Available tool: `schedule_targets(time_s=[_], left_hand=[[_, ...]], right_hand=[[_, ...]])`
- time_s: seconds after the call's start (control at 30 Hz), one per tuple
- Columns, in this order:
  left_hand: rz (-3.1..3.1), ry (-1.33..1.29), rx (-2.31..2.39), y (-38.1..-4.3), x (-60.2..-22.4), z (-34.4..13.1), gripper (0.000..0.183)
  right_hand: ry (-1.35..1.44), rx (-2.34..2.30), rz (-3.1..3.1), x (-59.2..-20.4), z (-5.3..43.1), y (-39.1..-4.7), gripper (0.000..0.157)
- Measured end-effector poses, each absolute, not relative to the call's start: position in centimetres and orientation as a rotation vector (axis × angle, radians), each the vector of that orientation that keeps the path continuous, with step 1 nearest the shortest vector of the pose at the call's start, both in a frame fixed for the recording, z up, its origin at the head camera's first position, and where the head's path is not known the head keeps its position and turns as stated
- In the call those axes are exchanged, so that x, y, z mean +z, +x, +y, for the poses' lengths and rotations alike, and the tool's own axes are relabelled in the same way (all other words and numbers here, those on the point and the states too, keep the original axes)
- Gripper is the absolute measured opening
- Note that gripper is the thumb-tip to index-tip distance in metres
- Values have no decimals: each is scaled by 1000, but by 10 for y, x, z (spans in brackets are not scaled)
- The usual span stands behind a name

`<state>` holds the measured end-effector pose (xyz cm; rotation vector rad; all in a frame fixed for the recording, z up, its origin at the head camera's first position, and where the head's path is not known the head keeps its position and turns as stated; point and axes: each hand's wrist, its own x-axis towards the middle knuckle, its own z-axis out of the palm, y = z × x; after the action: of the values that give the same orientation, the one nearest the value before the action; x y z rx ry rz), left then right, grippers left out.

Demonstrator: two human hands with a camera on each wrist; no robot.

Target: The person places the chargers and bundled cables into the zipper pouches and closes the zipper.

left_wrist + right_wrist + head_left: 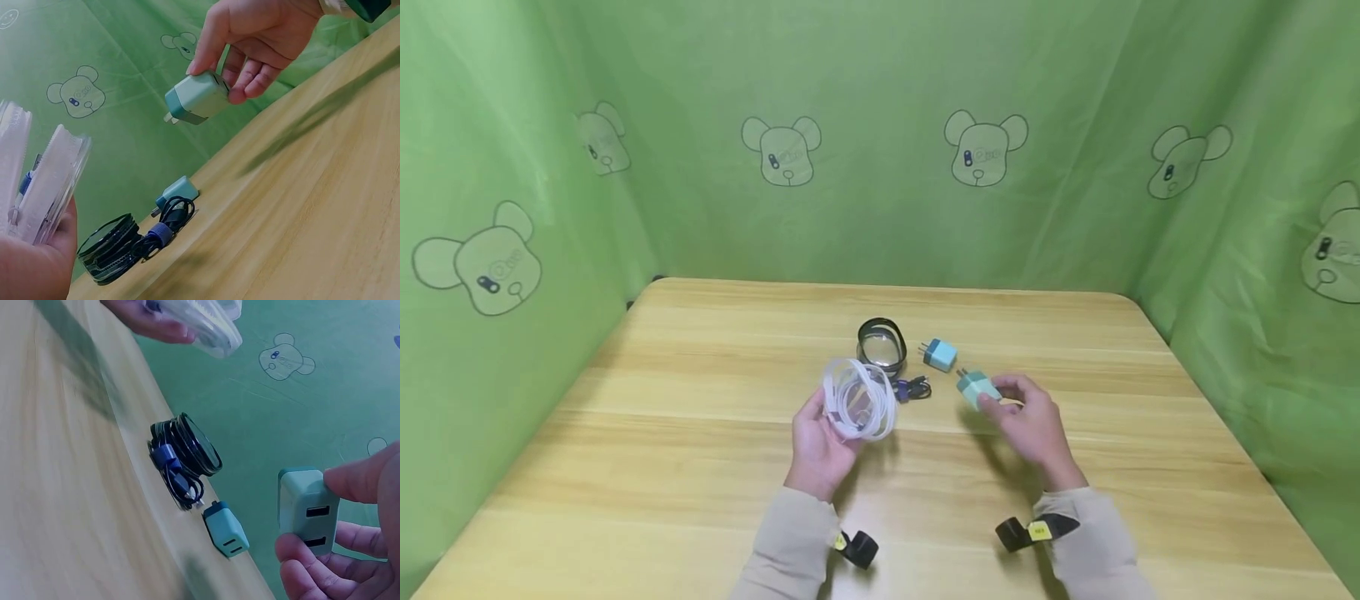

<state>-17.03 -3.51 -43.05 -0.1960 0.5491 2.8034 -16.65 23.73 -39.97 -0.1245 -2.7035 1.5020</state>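
Observation:
My left hand (822,448) holds a round clear zip case (859,400) with white edging above the table. Its two halves stand apart in the left wrist view, and a bit of cable with a blue tie (25,182) shows between them. Between thumb and fingers, my right hand (1033,421) pinches a pale green USB charger (978,388), lifted off the table with its prongs pointing away. Two USB ports show on its near end in the right wrist view.
Beyond the hands, a black-edged round clear case (882,345) lies on the wooden table (700,500). Next to it are a bundled black cable (917,388) with a blue strap and a second, blue-green charger (940,355). Green curtains (880,233) enclose the table's back and sides.

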Motion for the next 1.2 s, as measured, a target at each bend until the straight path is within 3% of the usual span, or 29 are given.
schedule_targets(time_s=[0.17,0.57,1.2], left_hand=[[562,-198,2805,-170,-431,-34,54],[567,-200,2785,-164,-438,-26,55],[602,-184,2772,-167,-439,-23,53]], right_hand=[[-195,1603,-2649,-405,232,-160,55],[-327,1983,-2269,-428,215,-150,37],[-281,1997,-2228,-422,211,-151,35]])
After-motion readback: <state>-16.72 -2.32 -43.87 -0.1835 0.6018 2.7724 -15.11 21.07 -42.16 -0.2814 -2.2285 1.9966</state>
